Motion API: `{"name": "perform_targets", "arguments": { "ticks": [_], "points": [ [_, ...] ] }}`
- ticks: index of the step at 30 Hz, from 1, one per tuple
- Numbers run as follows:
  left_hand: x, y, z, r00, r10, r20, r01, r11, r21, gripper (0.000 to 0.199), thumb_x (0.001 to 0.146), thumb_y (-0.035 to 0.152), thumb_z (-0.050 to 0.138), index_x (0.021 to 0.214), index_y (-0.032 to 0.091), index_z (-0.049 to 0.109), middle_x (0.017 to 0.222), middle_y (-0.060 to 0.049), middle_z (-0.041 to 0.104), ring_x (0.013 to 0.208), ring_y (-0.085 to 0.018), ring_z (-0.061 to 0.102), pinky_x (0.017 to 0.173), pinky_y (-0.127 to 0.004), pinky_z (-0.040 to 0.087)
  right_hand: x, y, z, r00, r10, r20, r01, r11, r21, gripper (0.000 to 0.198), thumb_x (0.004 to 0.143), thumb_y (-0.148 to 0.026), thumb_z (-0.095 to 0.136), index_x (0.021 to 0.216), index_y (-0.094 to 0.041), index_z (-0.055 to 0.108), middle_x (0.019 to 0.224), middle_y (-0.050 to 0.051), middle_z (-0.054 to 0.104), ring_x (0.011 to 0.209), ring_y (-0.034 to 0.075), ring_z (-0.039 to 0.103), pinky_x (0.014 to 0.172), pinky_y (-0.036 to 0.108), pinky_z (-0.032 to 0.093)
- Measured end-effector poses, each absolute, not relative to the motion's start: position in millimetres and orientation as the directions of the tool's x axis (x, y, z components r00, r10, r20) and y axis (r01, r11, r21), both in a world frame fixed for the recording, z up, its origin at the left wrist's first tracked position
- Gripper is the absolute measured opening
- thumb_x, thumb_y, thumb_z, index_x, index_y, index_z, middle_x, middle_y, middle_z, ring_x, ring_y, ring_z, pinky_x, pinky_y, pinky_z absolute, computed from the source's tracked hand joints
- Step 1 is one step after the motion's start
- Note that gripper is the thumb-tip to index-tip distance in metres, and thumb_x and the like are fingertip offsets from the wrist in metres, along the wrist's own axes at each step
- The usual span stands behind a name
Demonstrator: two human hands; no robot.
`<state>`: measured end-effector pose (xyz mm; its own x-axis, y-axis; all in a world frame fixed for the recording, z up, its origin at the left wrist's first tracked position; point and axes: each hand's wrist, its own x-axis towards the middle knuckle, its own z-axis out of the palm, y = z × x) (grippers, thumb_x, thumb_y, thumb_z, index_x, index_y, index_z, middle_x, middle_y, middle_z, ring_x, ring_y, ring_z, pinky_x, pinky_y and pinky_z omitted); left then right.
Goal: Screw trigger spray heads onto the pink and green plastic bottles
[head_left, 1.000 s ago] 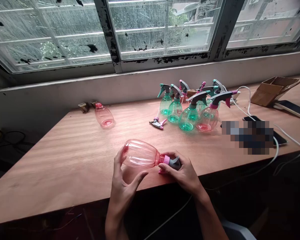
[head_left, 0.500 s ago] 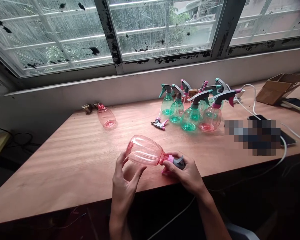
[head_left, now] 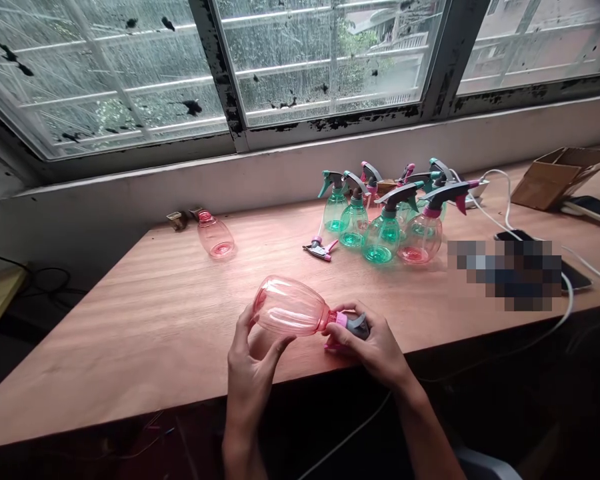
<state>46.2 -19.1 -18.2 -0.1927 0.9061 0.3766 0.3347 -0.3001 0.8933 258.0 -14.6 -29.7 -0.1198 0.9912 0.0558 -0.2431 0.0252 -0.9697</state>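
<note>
A clear pink spray bottle (head_left: 293, 305) lies sideways in the air between my two hands, its base to the left, above the table's front edge. My left hand (head_left: 254, 363) is closed round the bottle's base end, thumb underneath. At the neck, my right hand (head_left: 373, 340) grips the pink collar and the grey spray head (head_left: 359, 325). Part of the pink trigger shows below the neck. Farther back, a loose grey and pink spray head (head_left: 321, 249) lies on the table, and a pink bottle without a head (head_left: 216, 237) stands at the left.
Several green and pink spray bottles (head_left: 379, 237) with heads stand grouped at the back right of the wooden table (head_left: 130, 333). A cardboard box (head_left: 547, 181), phones and white cables lie farther right. Windows (head_left: 325, 60) line the wall behind.
The view has shifted very slightly. Both hands keep their hold on the spray bottle, with hardly any movement.
</note>
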Motion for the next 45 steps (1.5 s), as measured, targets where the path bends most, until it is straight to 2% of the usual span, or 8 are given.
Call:
{"name": "perform_targets", "arguments": {
  "ticks": [9,12,19,24,28,34,39,45],
  "points": [
    [45.0,-19.8,-21.0,-0.159,0.889,0.430,0.470,-0.315,0.824,0.075,0.080,0.045,0.086,0.145,0.031,0.052,0.146,-0.009,0.062,0.143,-0.031,0.054,0.123,-0.050,0.039,260.1,-17.6,-29.2,-0.153,0.988,-0.021,-0.356,-0.075,-0.931,0.045,0.078,-0.046,0.090,0.104,-0.020,0.064,0.082,0.002,0.077,0.074,0.020,0.077,0.074,0.039,0.070],
    [42.9,-21.6,-20.6,-0.141,0.916,0.375,0.407,-0.291,0.866,0.081,0.077,0.048,0.087,0.146,0.028,0.050,0.149,-0.011,0.060,0.145,-0.032,0.051,0.124,-0.050,0.038,259.3,-16.9,-29.2,-0.151,0.989,0.005,-0.329,-0.046,-0.943,0.046,0.077,-0.046,0.091,0.104,-0.020,0.065,0.083,0.002,0.077,0.074,0.020,0.077,0.075,0.039,0.070],
    [40.3,-21.8,-22.2,-0.180,0.943,0.280,0.233,-0.236,0.943,0.069,0.083,0.050,0.082,0.141,0.025,0.054,0.147,-0.013,0.061,0.141,-0.033,0.056,0.122,-0.053,0.040,258.6,-18.1,-25.2,-0.153,0.987,0.039,-0.290,-0.007,-0.957,0.043,0.080,-0.047,0.089,0.104,-0.020,0.065,0.081,0.001,0.075,0.073,0.020,0.077,0.074,0.039,0.070],
    [41.5,-20.4,-20.4,-0.160,0.912,0.378,0.328,-0.312,0.892,0.072,0.076,0.044,0.089,0.140,0.031,0.060,0.148,-0.008,0.062,0.145,-0.032,0.051,0.126,-0.051,0.035,259.7,-18.4,-24.7,-0.096,0.992,0.085,-0.347,0.047,-0.937,0.039,0.085,-0.049,0.084,0.102,-0.020,0.063,0.077,0.002,0.078,0.064,0.019,0.075,0.070,0.037,0.068],
    [40.6,-19.2,-20.9,-0.124,0.898,0.423,0.411,-0.341,0.845,0.065,0.086,0.041,0.081,0.145,0.035,0.056,0.149,-0.006,0.061,0.143,-0.030,0.054,0.125,-0.050,0.037,259.5,-16.8,-27.4,-0.109,0.990,0.088,-0.328,0.048,-0.943,0.040,0.084,-0.047,0.085,0.104,-0.020,0.064,0.079,0.002,0.076,0.068,0.020,0.075,0.072,0.038,0.069],
    [38.1,-22.6,-20.6,-0.100,0.908,0.407,0.370,-0.345,0.862,0.092,0.072,0.045,0.091,0.153,0.034,0.048,0.153,-0.008,0.058,0.147,-0.033,0.049,0.125,-0.051,0.037,259.8,-15.9,-35.0,-0.169,0.981,0.095,-0.267,0.048,-0.963,0.041,0.082,-0.044,0.087,0.108,-0.021,0.065,0.084,0.001,0.074,0.073,0.019,0.075,0.074,0.037,0.069],
    [39.7,-24.1,-20.1,-0.178,0.913,0.368,0.251,-0.320,0.914,0.080,0.075,0.050,0.088,0.145,0.030,0.055,0.151,-0.011,0.060,0.147,-0.035,0.049,0.124,-0.051,0.038,261.1,-17.7,-33.5,-0.190,0.977,0.094,-0.185,0.058,-0.981,0.042,0.082,-0.045,0.088,0.107,-0.020,0.066,0.085,0.001,0.073,0.072,0.019,0.075,0.072,0.035,0.068],
    [43.2,-21.8,-16.1,-0.115,0.859,0.500,0.448,-0.404,0.797,0.066,0.084,0.039,0.083,0.144,0.034,0.055,0.164,-0.007,0.044,0.155,-0.031,0.038,0.128,-0.051,0.031,260.8,-19.3,-25.0,-0.172,0.984,0.044,-0.311,-0.012,-0.950,0.043,0.082,-0.051,0.086,0.106,-0.021,0.064,0.081,0.002,0.076,0.071,0.021,0.076,0.070,0.038,0.069]
  ]
}}
